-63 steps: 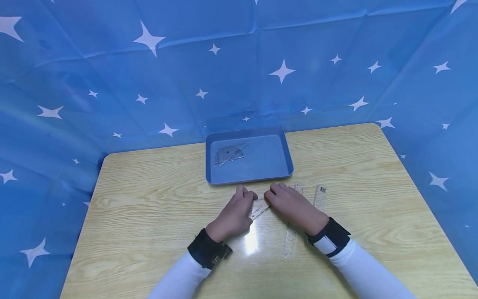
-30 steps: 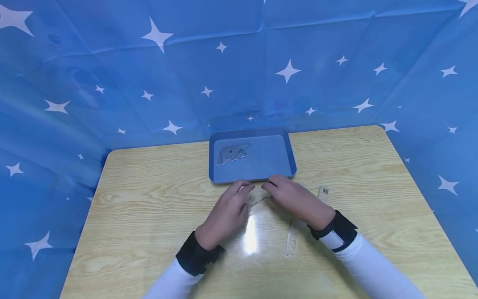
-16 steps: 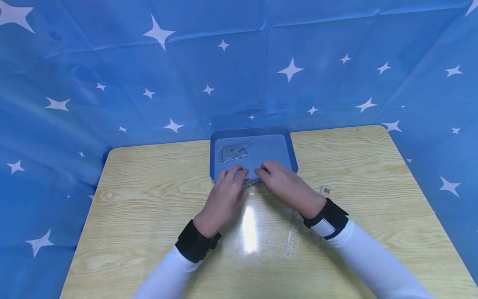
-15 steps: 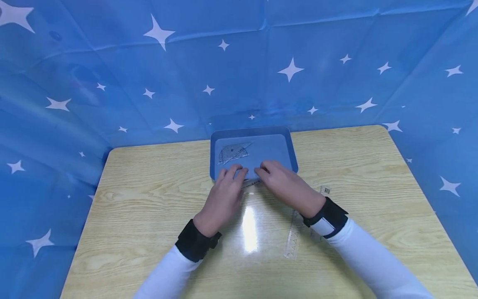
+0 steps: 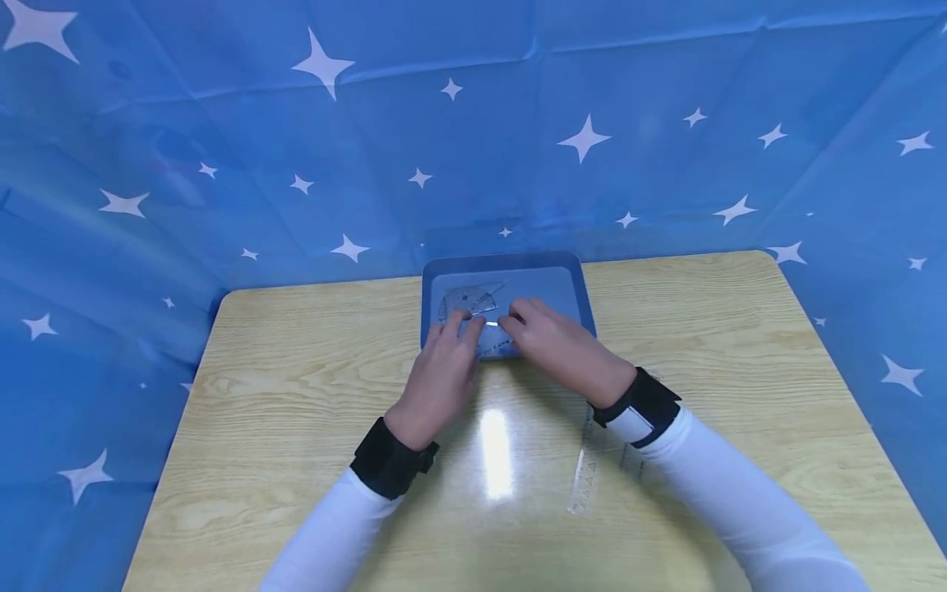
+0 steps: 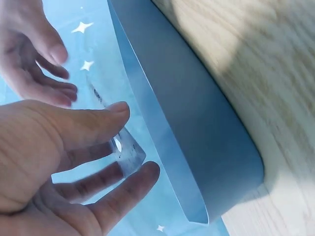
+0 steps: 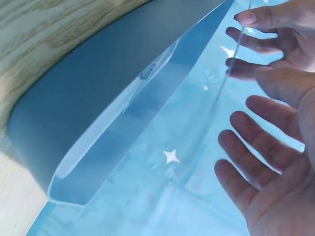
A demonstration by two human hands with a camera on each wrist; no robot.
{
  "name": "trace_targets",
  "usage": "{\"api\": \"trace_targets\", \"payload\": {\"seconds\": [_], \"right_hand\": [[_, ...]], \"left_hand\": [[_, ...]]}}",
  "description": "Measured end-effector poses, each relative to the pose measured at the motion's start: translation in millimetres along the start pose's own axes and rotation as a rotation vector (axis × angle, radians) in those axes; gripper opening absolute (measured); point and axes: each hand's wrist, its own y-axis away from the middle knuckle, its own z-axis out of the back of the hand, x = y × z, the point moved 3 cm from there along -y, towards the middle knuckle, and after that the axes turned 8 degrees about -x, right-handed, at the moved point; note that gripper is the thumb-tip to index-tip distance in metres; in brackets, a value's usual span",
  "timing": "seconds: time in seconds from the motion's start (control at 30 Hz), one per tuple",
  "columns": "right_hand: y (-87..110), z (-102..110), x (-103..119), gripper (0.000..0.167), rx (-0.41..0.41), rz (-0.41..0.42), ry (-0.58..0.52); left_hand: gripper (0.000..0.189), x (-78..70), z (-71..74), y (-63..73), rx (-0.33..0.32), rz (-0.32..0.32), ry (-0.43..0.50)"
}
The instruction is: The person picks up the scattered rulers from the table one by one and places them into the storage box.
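Note:
My left hand (image 5: 442, 366) pinches a clear plastic set square (image 6: 132, 155) between thumb and fingers, over the front part of the blue tray (image 5: 587, 300). Printed marks show along its edge. My right hand (image 5: 558, 345) is at the far end of the set square, thumb and fingers relaxed and spread in the right wrist view. Inside the tray, at the left, lie a clear protractor (image 5: 460, 298) and another thin clear piece overlapping it.
A clear ruler (image 5: 584, 477) with triangle cut-outs lies on the wooden table (image 5: 311, 395), left of the right forearm. A second clear ruler (image 5: 632, 460) is mostly hidden under that forearm. A blue star-patterned cloth (image 5: 473, 123) hangs behind the table.
Both hands have moved forward from the table in front of the tray to over it, carrying the set square along. The rulers and the protractor have stayed put.

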Motion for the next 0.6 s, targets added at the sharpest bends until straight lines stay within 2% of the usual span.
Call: {"api": "trace_targets", "payload": {"seconds": [0.1, 0.23, 0.4, 0.6], "right_hand": [[-1.4, -3, -4, 0.021, 0.004, -0.015, -0.03], [0.5, -7, -9, 0.03, 0.009, -0.052, -0.101], [7.1, -8, -14, 0.043, -0.043, -0.071, -0.142], [14.4, -5, -17, 0.039, -0.095, -0.042, -0.124]], "left_hand": [[0.044, 4.0, -2.8, -3.6, 0.011, -0.018, 0.002], [0.047, 12.5, -8.5, -8.0, 0.056, -0.03, 0.037], [0.052, 24.5, -13.9, -15.0, 0.102, 0.006, 0.068], [0.054, 37.3, -17.7, -27.2, 0.168, 0.041, 0.034]]}}
